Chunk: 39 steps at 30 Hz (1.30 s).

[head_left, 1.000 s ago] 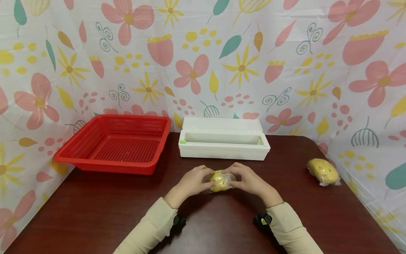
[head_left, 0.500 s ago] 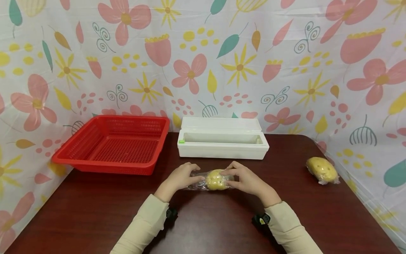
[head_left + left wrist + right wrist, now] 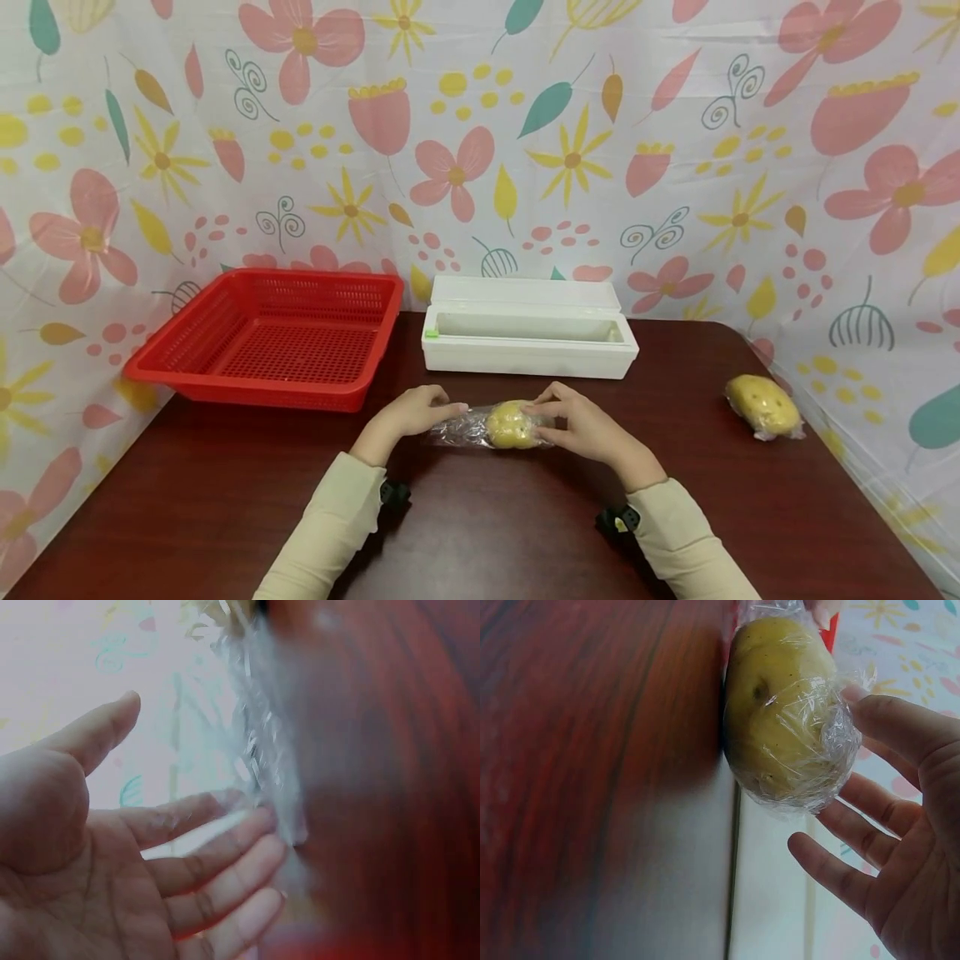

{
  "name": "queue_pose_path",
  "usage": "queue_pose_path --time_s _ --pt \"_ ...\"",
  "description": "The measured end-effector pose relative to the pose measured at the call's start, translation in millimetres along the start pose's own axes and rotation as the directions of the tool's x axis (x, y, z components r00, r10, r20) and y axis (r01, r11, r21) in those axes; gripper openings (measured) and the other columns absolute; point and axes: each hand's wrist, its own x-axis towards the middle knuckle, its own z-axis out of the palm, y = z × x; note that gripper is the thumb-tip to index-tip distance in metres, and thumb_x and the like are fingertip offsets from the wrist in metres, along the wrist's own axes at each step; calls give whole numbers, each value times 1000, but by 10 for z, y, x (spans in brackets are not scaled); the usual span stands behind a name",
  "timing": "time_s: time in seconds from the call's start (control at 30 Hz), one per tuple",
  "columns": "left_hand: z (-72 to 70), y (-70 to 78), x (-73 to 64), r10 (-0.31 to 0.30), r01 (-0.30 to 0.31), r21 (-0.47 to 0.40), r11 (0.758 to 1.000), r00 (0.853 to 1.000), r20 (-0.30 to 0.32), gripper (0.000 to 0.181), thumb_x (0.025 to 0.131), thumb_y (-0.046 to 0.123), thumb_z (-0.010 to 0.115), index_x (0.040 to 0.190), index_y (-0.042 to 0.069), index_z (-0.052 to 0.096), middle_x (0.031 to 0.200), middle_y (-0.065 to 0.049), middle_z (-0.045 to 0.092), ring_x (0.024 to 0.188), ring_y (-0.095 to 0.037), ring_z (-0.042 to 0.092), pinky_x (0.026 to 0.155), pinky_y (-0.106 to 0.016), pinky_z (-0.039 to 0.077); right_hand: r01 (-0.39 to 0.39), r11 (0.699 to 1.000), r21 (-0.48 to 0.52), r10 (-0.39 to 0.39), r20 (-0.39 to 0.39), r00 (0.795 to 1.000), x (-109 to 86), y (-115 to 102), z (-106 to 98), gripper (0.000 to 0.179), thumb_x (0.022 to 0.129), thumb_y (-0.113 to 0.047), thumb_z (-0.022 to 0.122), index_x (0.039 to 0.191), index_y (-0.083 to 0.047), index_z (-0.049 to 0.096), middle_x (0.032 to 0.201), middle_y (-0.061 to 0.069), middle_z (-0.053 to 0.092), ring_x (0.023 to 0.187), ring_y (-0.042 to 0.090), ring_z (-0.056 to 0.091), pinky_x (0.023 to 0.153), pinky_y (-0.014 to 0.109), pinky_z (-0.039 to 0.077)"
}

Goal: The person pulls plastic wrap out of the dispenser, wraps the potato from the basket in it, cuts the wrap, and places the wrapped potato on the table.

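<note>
A yellow potato (image 3: 510, 425) lies on the table in the middle of the head view, partly wrapped in clear cling film. A loose tail of cling film (image 3: 459, 430) stretches left from it. My right hand (image 3: 581, 423) holds the potato's right end; in the right wrist view the thumb (image 3: 892, 720) lies against the film, with fingers on the far side. My left hand (image 3: 405, 417) is at the tail's left end. Seen from the left wrist, its fingers (image 3: 225, 892) are fairly straight and touch or nearly touch the blurred film, thumb apart.
A second film-wrapped potato (image 3: 763, 405) lies at the table's right edge. At the back left is a red plastic basket (image 3: 258, 390). Behind the hands stands a white cling film box (image 3: 525, 360) with its lid raised. A flowered curtain (image 3: 480, 125) hangs behind the table.
My left hand has moved left, away from the potato, and the film tail now lies spread out. The potato has shifted slightly left. My right hand has stayed at its right end.
</note>
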Motion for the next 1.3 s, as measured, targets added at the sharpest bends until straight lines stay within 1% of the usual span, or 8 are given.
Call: queue_pose_path --time_s 0.2,0.33,0.47,0.67,0.8,0.97,1.13,1.3 --pt "-119 -68 -34 -161 162 22 987 986 -29 59 91 54 50 106 -3 61 94 -12 64 84 -23 58 73 -37 49 -4 1000 15 4 -4 1000 1 15 12 35 81 -15 74 115 -7 69 101 4 57 78 11 53 69 31 49" --pt "-138 -100 -37 -212 211 -29 977 977 -17 58 91 53 51 103 -3 58 75 -11 58 65 -20 53 58 -30 45 -11 1000 24 12 -15 1000 6 33 17 35 81 -14 75 115 -7 69 100 4 57 77 10 52 67 30 49" --pt "-116 -114 -25 -220 217 -160 963 975 -5 54 94 47 51 103 -6 57 74 -13 57 63 -20 56 58 -30 50 -27 999 36 28 -35 999 12 52 15 36 80 -15 75 115 -8 70 98 3 58 76 15 54 64 27 47" --pt "-55 -148 9 -231 215 -411 886 973 12 49 101 32 39 115 -12 54 98 -25 65 82 -29 65 73 -40 56 -60 996 64 63 -43 997 0 89 7 36 80 -17 76 115 -9 70 94 0 58 80 19 55 62 23 42" --pt "-35 -181 37 -200 193 -494 848 979 39 45 100 26 40 112 -15 55 96 -25 68 78 -26 69 72 -38 57 -67 994 84 71 -43 997 -8 95 -9 36 80 -17 76 115 -9 70 93 0 58 81 20 55 64 26 44" --pt "-46 -210 57 -148 145 -603 784 988 45 36 94 11 54 113 -19 55 101 -28 68 77 -21 70 75 -36 57 -56 994 95 60 -39 997 -1 111 -9 37 81 -17 75 116 -8 69 93 0 57 81 22 55 63 27 45" --pt "-54 -246 59 -154 128 -663 737 988 20 32 87 -2 61 113 -19 56 99 -25 68 75 -15 68 76 -33 56 0 995 99 8 -83 997 -8 140 20 37 79 -19 76 114 -9 70 91 0 57 80 21 55 64 35 48" --pt "-76 -268 55 -159 134 -671 729 987 24 27 86 -3 63 108 -17 61 87 -13 70 72 -13 67 74 -33 57 39 995 93 -28 -117 993 -18 163 53 36 78 -19 77 111 -8 71 89 1 56 77 19 54 62 33 47"
